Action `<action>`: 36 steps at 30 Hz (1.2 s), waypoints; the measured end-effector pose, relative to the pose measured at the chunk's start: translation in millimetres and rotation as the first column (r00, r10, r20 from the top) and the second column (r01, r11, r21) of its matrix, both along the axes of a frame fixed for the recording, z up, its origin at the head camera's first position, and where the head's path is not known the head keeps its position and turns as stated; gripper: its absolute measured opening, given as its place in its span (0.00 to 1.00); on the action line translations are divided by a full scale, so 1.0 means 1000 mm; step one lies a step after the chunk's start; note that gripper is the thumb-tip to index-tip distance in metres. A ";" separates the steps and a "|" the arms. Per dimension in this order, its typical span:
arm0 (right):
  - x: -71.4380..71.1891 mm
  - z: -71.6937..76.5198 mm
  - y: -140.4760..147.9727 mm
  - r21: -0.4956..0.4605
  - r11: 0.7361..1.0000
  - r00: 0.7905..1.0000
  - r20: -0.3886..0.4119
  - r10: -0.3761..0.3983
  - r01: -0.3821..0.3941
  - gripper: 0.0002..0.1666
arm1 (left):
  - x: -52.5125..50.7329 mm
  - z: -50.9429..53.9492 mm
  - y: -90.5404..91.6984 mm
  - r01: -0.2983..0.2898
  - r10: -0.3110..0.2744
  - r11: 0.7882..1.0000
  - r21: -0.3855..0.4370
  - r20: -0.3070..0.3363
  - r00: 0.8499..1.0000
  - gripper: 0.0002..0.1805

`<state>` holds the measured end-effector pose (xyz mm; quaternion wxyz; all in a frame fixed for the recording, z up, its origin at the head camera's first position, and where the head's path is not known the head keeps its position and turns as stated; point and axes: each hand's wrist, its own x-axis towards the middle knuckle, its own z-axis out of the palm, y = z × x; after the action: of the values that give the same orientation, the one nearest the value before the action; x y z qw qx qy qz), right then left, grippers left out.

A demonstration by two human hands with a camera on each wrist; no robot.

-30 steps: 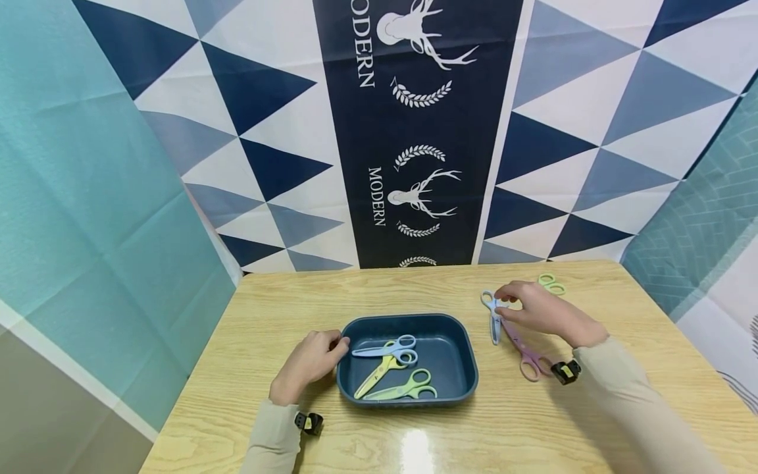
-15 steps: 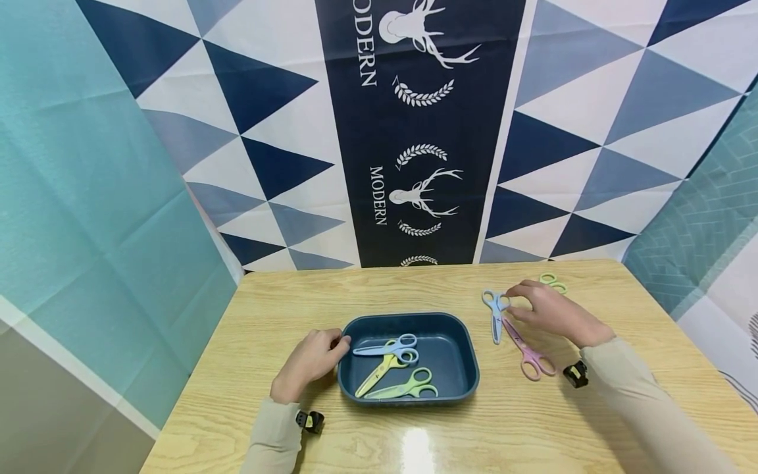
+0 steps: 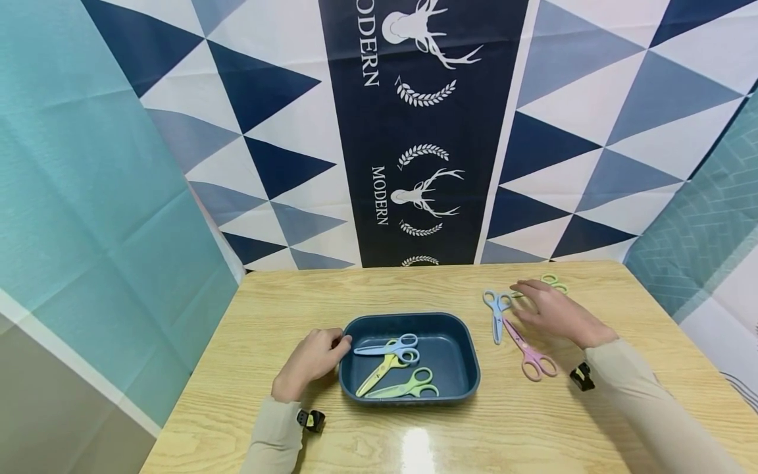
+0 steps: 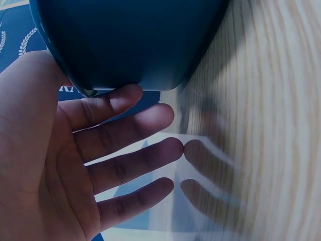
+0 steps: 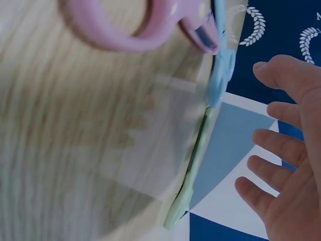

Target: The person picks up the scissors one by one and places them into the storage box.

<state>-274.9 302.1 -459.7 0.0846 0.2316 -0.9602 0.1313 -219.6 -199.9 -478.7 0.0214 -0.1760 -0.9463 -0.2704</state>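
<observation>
My left hand (image 3: 314, 363) is at the left end of a dark blue tray (image 3: 468, 359). It pinches the rim, thumb over the edge and index finger against the outer wall; in the left wrist view the other fingers (image 4: 145, 160) extend below. Over the table's right side hovers my right hand (image 3: 553, 313), holding nothing, its fingers (image 5: 273, 175) apart and loosely bent. Beneath and beside it lie light blue scissors (image 3: 497, 322), pink scissors (image 3: 531, 359) and green scissors (image 3: 556, 285). The hand partly hides the green pair in the head view.
Inside the tray lie another light blue pair of scissors (image 3: 379, 349), a yellow pair (image 3: 376, 375) and a green pair (image 3: 403, 390). The wooden table (image 3: 503, 434) ends at a patterned cloth backdrop (image 3: 432, 243).
My right hand has drawn back to the right from above the light blue scissors toward the green ones, uncovering the blue handles. The left hand stays on the tray rim.
</observation>
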 end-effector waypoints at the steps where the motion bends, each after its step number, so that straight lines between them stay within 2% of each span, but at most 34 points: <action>1: 0.000 -0.001 0.001 0.003 1.000 1.000 -0.004 -0.002 0.002 0.31 | 0.000 0.000 0.000 0.001 -0.001 1.000 -0.002 -0.001 1.000 0.22; 9: -0.005 -0.005 0.008 0.006 1.000 1.000 0.009 -0.026 0.026 0.40 | 0.001 0.000 0.001 0.001 -0.002 1.000 -0.006 -0.007 1.000 0.21; 21: -0.013 -0.003 0.016 0.010 0.997 0.996 0.043 -0.074 0.074 0.52 | 0.000 -0.002 0.001 -0.001 0.001 1.000 -0.009 -0.005 1.000 0.22; 29: -0.026 -0.008 0.023 0.017 0.994 0.989 0.098 -0.112 0.111 0.60 | 0.000 -0.003 0.001 -0.001 0.001 1.000 -0.002 -0.005 1.000 0.22; 36: -0.039 -0.011 0.031 0.013 0.991 0.984 0.114 -0.136 0.136 0.64 | -0.001 -0.003 0.001 -0.005 0.005 1.000 -0.006 -0.009 1.000 0.22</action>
<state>-314.1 332.8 -471.1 0.0375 0.1578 -0.9774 0.1357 -220.9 -199.1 -482.1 0.0260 -0.1750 -0.9474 -0.2667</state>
